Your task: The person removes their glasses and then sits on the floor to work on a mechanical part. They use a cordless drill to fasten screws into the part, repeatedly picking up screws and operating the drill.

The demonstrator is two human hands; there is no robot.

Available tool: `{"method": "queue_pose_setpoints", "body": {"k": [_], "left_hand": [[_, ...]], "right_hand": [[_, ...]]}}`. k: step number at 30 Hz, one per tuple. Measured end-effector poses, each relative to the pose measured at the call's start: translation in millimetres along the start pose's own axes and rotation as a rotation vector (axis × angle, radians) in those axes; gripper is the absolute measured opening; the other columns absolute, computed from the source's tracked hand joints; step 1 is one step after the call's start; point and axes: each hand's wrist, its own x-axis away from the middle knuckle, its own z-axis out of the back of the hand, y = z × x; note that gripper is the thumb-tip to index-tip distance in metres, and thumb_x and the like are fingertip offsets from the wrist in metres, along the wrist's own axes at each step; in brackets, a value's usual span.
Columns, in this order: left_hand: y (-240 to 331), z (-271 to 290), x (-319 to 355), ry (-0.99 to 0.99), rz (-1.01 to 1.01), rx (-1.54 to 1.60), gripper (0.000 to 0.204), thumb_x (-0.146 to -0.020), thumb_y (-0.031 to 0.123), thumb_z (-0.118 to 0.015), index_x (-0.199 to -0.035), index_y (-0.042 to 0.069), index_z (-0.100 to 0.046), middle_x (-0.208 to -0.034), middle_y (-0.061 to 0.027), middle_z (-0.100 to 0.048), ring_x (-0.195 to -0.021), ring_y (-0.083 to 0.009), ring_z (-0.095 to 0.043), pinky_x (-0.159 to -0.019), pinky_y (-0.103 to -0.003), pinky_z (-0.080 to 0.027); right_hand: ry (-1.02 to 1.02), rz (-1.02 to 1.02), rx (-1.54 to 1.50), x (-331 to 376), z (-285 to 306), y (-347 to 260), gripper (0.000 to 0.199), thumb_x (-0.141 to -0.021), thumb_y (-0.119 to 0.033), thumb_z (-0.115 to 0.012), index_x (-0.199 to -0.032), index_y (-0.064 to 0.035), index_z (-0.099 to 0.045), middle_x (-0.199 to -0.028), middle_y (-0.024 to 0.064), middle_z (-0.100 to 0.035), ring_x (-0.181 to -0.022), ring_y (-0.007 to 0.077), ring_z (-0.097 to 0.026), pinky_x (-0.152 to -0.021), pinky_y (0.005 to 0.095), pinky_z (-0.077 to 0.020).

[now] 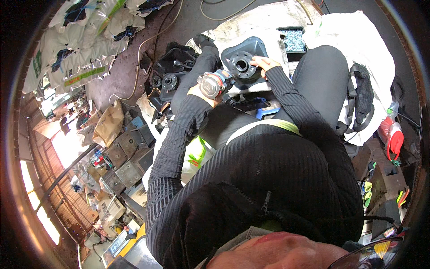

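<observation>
A black moulded part (254, 47) with a square-edged base and a round, holed flange around a central opening sits in front of me, between my legs. My left hand (202, 95) is wrapped round a hand-held power tool (211, 86) with a round silver end and red and blue parts. Its front reaches toward the flange's left side; the tip is hard to see. At the flange's right edge, the fingers of my right hand (267, 65) are drawn together. Whatever small thing they may hold cannot be made out.
A black tray of small bluish screws (293, 39) lies beyond my right hand. Similar black parts (170, 81) are piled left of my leg. White sacks (89, 31) stand at the far left; another white bag (369, 49) lies at right. A hose (139, 56) crosses the floor.
</observation>
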Motion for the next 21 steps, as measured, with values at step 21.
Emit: {"method": "queue_pose_setpoints", "body": {"k": [21], "left_hand": [[8.2, -16.6, -6.0, 0.053, -0.109, -0.180, 0.034, -0.077, 0.020, -0.046, -0.111, 0.015, -0.045, -0.108, -0.0069, -0.051, -0.097, -0.0205, -0.051, -0.086, -0.032, -0.042]], "right_hand": [[0.085, 0.105, 0.474, 0.8, -8.1, -12.4, 0.030, -0.080, -0.032, -0.052, -0.094, -0.0085, -0.065, -0.080, -0.0023, -0.066, -0.042, 0.0069, -0.044, -0.043, 0.0201, -0.0383]]}}
